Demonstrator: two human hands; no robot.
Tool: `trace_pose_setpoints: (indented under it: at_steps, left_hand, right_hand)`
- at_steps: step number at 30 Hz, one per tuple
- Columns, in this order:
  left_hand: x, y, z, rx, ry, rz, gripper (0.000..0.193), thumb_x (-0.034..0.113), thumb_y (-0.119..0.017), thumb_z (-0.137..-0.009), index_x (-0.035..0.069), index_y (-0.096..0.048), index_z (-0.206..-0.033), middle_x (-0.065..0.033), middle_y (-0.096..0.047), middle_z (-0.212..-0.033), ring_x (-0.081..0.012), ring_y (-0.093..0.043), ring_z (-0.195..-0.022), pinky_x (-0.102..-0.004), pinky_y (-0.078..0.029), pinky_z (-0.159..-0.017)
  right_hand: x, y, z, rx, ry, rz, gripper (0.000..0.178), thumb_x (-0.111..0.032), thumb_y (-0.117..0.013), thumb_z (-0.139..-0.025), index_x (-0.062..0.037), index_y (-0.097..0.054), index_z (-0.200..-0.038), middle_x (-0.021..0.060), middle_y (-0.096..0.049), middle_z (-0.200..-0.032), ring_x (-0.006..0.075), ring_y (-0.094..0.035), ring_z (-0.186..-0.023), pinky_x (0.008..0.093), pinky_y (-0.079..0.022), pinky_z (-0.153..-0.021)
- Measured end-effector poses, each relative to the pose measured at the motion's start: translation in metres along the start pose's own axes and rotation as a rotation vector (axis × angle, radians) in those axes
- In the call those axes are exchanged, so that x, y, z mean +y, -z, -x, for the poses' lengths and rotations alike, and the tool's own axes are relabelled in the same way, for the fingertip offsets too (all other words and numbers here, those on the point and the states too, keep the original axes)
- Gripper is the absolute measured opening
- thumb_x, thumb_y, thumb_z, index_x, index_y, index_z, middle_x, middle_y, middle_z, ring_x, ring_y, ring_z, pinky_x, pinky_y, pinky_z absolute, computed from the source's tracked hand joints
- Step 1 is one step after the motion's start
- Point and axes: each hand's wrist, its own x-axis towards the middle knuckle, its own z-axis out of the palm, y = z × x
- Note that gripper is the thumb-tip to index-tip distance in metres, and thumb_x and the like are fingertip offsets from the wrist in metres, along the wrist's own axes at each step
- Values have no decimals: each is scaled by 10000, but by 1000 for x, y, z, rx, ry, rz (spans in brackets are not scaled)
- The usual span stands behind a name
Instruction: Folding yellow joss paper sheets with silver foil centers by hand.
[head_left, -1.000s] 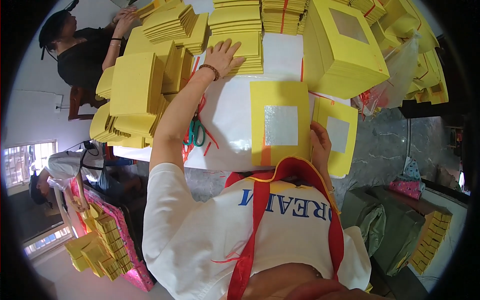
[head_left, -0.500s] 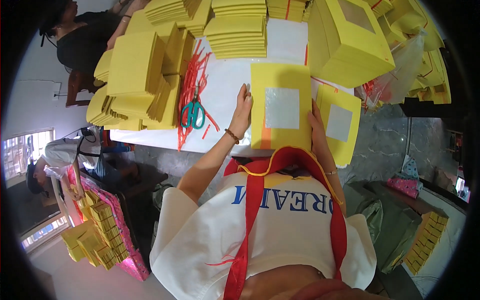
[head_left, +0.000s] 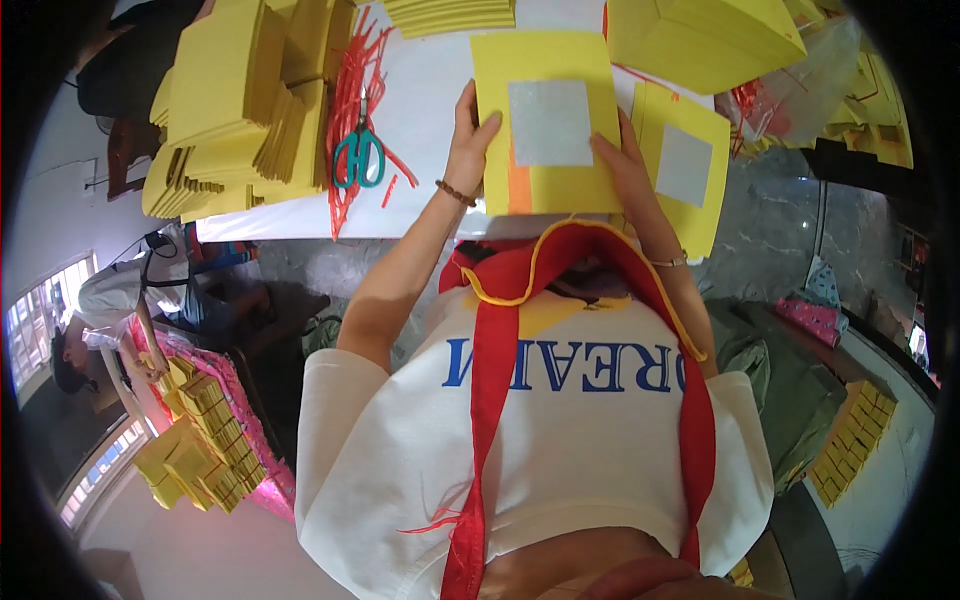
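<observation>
A stack of yellow joss paper [head_left: 560,190] with a silver square on its top sheet stands between my two hands over the table's near edge. My left hand [head_left: 468,140] grips its left side, the thumb on the top sheet. From the right, my right hand [head_left: 625,165] holds the other side, its thumb by the silver square. An orange strip shows beneath that square. Just right of my right hand lies another yellow joss paper stack [head_left: 705,200] with a silver square. Teal-handled scissors [head_left: 358,160] rest on red strips [head_left: 345,85] to the left.
Tall yellow paper stacks [head_left: 225,90] crowd the table's left side; a large yellow block [head_left: 690,45] stands at the far right by a clear plastic bag [head_left: 800,85]. At left, a person [head_left: 130,295] works beside bundled yellow paper [head_left: 215,435]. Another person [head_left: 125,75] is at the far left.
The view has shifted, so the table sits higher in the picture. Both thumbs now lie over the held stack's top sheet; before, my hands were flatter along its sides.
</observation>
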Motion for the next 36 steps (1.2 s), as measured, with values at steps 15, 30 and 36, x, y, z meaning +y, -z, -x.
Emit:
trace_pose_setpoints:
  at_steps: [15, 30, 36]
  left_hand:
    - [13, 10, 0, 102, 46, -56, 533, 269, -436, -956, 36, -253, -1399, -118, -342, -1388, -216, -363, -1252, -300, -340, -1006]
    - [71, 13, 90, -233, -587, -1137, 267, 72, -633, -776, 58, -615, -1042, -87, -578, -940, -249, -550, -865, -349, -432, -757]
    - [65, 12, 81, -411, -672, -1323, 285, 110, -664, -733, 77, -616, -1012, -61, -567, -966, -253, -527, -914, -352, -416, -776]
  right_hand:
    - [-1, 25, 10, 25, 464, 469, 548, -176, -612, -836, -81, -409, -1337, 140, -351, -1413, 293, -286, -1332, 386, -259, -1063]
    - [-14, 27, 37, -38, 558, 545, 380, -161, -625, -810, -82, -568, -1177, 112, -492, -1301, 296, -360, -1284, 386, -268, -1052]
    - [-17, 29, 40, -232, 537, 811, 190, -152, -628, -810, -71, -648, -981, 65, -639, -1034, 265, -454, -1208, 375, -334, -985]
